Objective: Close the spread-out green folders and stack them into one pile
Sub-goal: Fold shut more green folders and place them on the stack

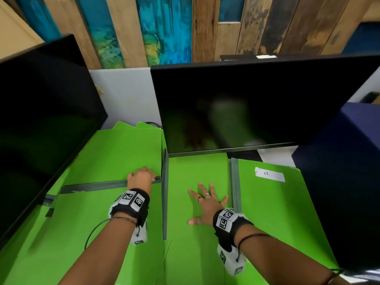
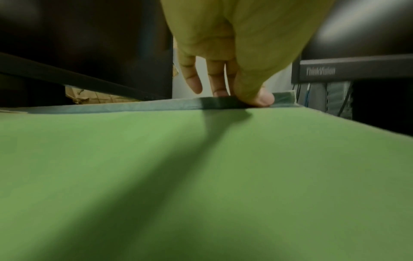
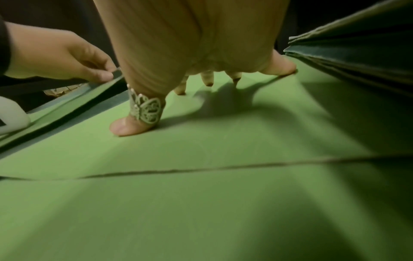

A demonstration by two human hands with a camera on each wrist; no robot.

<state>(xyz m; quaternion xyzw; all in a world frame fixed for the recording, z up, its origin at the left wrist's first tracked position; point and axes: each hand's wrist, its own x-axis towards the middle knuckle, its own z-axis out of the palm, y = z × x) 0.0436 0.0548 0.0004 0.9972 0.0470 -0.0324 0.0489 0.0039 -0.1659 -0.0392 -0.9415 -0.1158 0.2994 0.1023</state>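
My left hand point(image 1: 141, 177) fingers pinch one folder's grey spine point(image 1: 107, 185), my right hand point(image 1: 207, 204) lies flat, fingers apart, on another folder point(image 1: 197, 173); nothing looks stacked yet.

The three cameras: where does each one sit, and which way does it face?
Head: worn on the head, looking down at green folders, monitors, both forearms.
Left wrist: looks along the left hand pinching a folder's grey spine.
Right wrist: looks along the right hand, spread flat on a folder.
Shared: the right wrist view also catches the left hand.
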